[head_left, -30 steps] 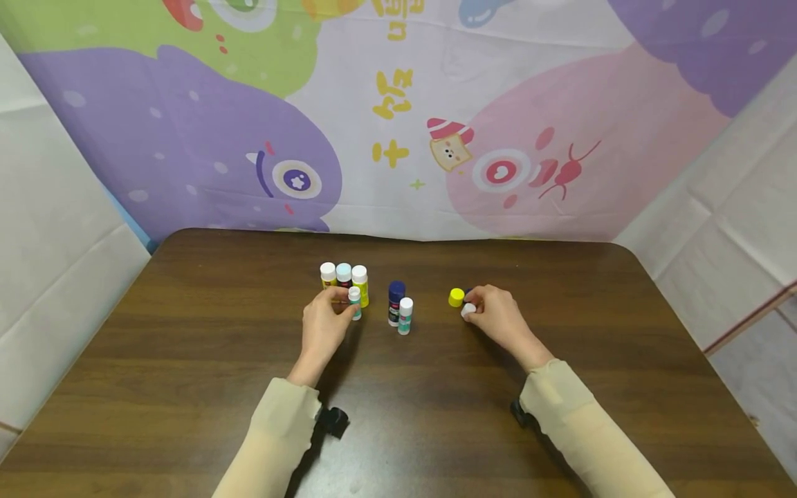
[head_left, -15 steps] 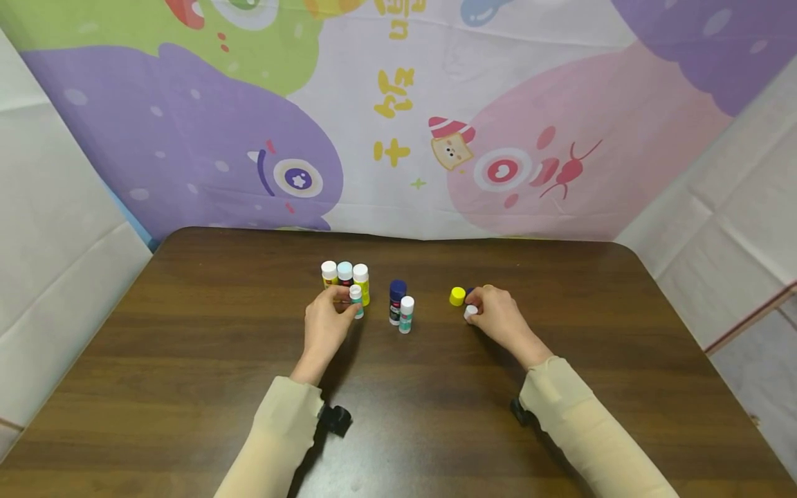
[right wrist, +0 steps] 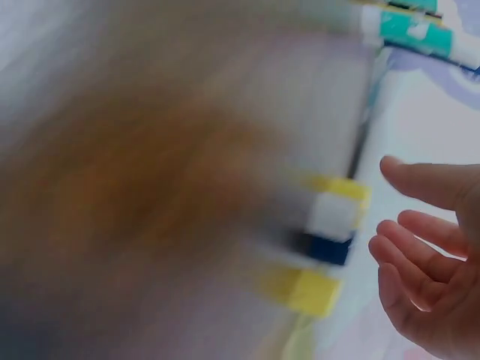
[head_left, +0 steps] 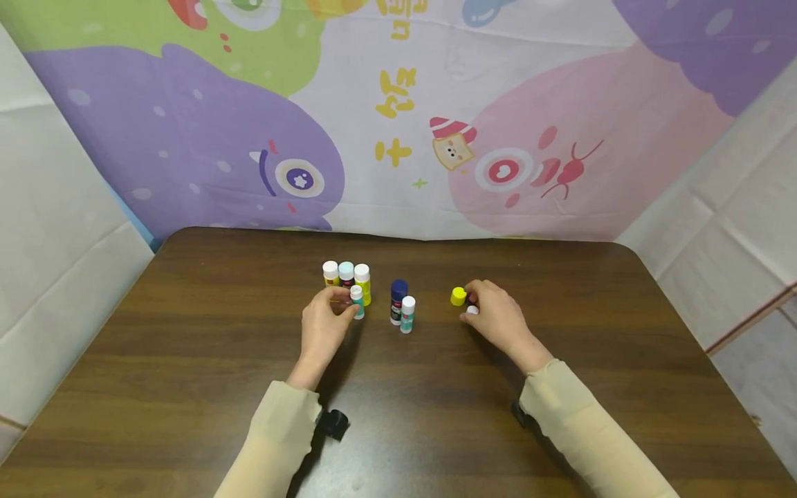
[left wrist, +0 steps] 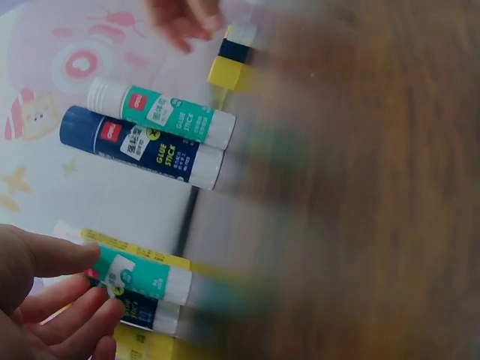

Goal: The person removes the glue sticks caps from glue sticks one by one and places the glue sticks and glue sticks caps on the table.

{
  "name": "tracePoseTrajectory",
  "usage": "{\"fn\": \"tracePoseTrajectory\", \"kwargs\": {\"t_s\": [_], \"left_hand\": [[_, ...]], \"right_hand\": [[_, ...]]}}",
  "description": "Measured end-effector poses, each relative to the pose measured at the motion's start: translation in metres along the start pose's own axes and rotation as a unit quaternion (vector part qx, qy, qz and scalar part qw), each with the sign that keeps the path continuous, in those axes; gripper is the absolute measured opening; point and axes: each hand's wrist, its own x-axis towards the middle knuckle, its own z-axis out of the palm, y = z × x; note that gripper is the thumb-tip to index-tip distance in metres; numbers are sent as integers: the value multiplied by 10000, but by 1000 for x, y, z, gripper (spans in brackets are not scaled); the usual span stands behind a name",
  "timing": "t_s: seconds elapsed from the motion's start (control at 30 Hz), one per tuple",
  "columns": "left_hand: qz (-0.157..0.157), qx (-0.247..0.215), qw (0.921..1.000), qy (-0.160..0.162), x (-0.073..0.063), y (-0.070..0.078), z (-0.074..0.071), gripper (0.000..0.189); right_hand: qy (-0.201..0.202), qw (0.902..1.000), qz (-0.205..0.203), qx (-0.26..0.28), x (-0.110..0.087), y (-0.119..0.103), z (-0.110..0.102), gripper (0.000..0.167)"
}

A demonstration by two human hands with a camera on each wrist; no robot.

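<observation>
My left hand (head_left: 325, 324) pinches a small teal glue stick (head_left: 358, 304) with a white top between thumb and fingers. In the left wrist view this teal glue stick (left wrist: 154, 277) stands close beside other glue sticks. My right hand (head_left: 500, 319) hovers over a white cap (head_left: 472, 310) on the table. From the right wrist, the thumb and fingers (right wrist: 420, 255) are spread apart, with nothing between them. The white cap (right wrist: 332, 215) stands in a row with a navy cap (right wrist: 328, 249) and two yellow caps, one nearer (right wrist: 315, 292) and one partly hidden.
Between the hands a navy glue stick (head_left: 397, 304) and another teal glue stick (head_left: 407, 317) stand upright. Behind the left hand are two yellow glue sticks, one on the right (head_left: 363, 285), and a dark one with a pale blue cap (head_left: 346, 272). A patterned cloth (head_left: 398, 200) hangs behind the table.
My right hand has let go of the white cap, and its fingers have drawn slightly up and away. The left hand keeps its pinch on the teal glue stick, nearly still.
</observation>
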Motion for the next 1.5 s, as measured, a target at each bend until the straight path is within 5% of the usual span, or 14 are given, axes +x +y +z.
{"fn": "tracePoseTrajectory", "kwargs": {"t_s": [0.23, 0.43, 0.83, 1.03, 1.27, 1.5], "left_hand": [[405, 390, 9970, 527, -9, 13, 1, 26], [491, 601, 9952, 598, -14, 26, -4, 23], [1252, 392, 9913, -61, -17, 44, 1, 24], [1298, 416, 9904, -241, -15, 45, 4, 24], [1478, 522, 9866, -444, -12, 53, 8, 31], [1781, 477, 9823, -330, -12, 66, 9, 31]], "right_hand": [[-254, 9963, -513, 644, 4, -37, -12, 40], [-98, 9919, -890, 900, 13, -61, -11, 36], [-37, 9926, -805, 904, 30, -83, 7, 32], [132, 9889, -864, 1205, 30, -80, 6, 26], [604, 9750, -1044, 1865, 22, -79, -6, 25], [1055, 9493, -1218, 2698, 8, -82, -25, 28]]}}
